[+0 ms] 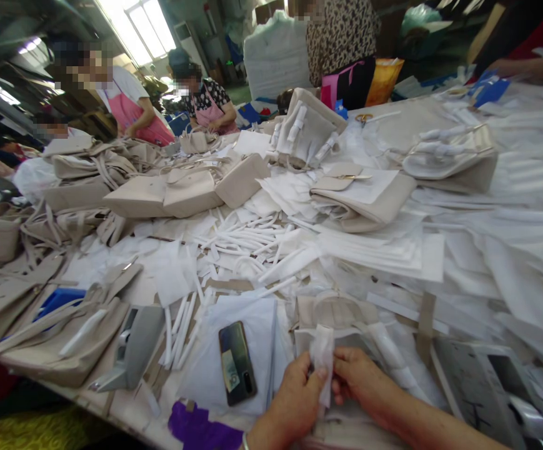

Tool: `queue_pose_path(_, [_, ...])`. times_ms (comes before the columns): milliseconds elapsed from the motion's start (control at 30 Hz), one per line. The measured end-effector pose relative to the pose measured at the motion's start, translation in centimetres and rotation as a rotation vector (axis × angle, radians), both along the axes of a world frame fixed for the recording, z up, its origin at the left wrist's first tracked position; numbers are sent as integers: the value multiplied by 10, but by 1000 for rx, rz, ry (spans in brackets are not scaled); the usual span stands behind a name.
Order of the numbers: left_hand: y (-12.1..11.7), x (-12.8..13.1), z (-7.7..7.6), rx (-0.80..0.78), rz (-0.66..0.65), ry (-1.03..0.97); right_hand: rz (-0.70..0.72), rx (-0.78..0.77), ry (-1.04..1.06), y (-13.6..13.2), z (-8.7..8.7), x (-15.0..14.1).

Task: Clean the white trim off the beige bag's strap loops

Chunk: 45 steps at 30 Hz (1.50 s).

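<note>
Close to the table's front edge, a small white wrapping sheet [322,350] stands upright between my two hands, folded into a narrow strip. My left hand [297,390] has thumb and fingers closed on its left side. My right hand [353,375] pinches its right edge. Whether anything lies inside the sheet is hidden. Just beyond my fingers lies a beige handbag [306,310], partly under thin white wrapping, with a curved handle showing. A white-wrapped length [390,353] runs beside my right hand.
A phone [237,362] rests on stacked white sheets [264,312] left of my hands. Grey tape dispensers [142,340] [487,375] stand on both sides. White tubes [247,240], beige bags [191,194] and loose paper cover the table. Co-workers [210,103] work across it.
</note>
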<state>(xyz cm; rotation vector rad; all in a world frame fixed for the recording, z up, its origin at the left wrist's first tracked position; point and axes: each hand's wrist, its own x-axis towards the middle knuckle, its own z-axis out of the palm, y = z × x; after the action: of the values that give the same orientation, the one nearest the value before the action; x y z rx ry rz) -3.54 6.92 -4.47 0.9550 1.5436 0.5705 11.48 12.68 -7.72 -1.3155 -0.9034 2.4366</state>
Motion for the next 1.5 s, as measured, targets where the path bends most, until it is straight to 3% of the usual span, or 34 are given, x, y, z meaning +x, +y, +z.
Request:
queue_pose_path(133, [1, 3, 2, -18, 6, 10, 210, 175, -210, 4, -5, 2])
queue_pose_path(200, [1, 4, 6, -10, 11, 44, 362, 382, -352, 9, 2, 9])
queue_pose_path(300, [2, 6, 13, -9, 3, 96, 476, 1020, -514, 20, 25, 26])
queue_pose_path(400, [3, 8, 17, 35, 9, 68, 526, 1723, -441, 32, 52, 38])
queue_pose_path(467, [4, 9, 19, 93, 6, 2, 620, 2036, -315, 38, 60, 36])
queue_pose_path(533, [5, 10, 20, 129, -3, -50, 688, 2192, -254, 42, 58, 27])
queue_pose_path(700, [1, 9, 16, 55, -21, 36, 821, 2139, -175, 50, 34, 8])
queue_pose_path(833, [-4, 11, 11, -5, 6, 91, 898, 2056, -76, 54, 30, 8])
queue_pose_path(933, [-7, 16, 9, -35, 53, 75, 979, 1945, -46, 58, 38, 9])
queue_pose_path(1100, [-10, 20, -1, -97, 152, 60, 1102, 1491, 37, 91, 71, -8])
queue_pose_path(1167, [-10, 18, -6, -126, 164, 1, 1015, 1384, 41, 110, 84, -20])
queue_pose_path(1300, [-7, 13, -10, -149, 150, -73, 634, 1402, -160, 134, 89, -22])
queue_pose_path(1400, [-4, 8, -5, -135, 120, -97, 387, 1328, -266, 137, 82, 13])
queue_pose_path(1500, [0, 0, 5, -137, 108, -88, 182, 1176, -433, 121, 80, 72])
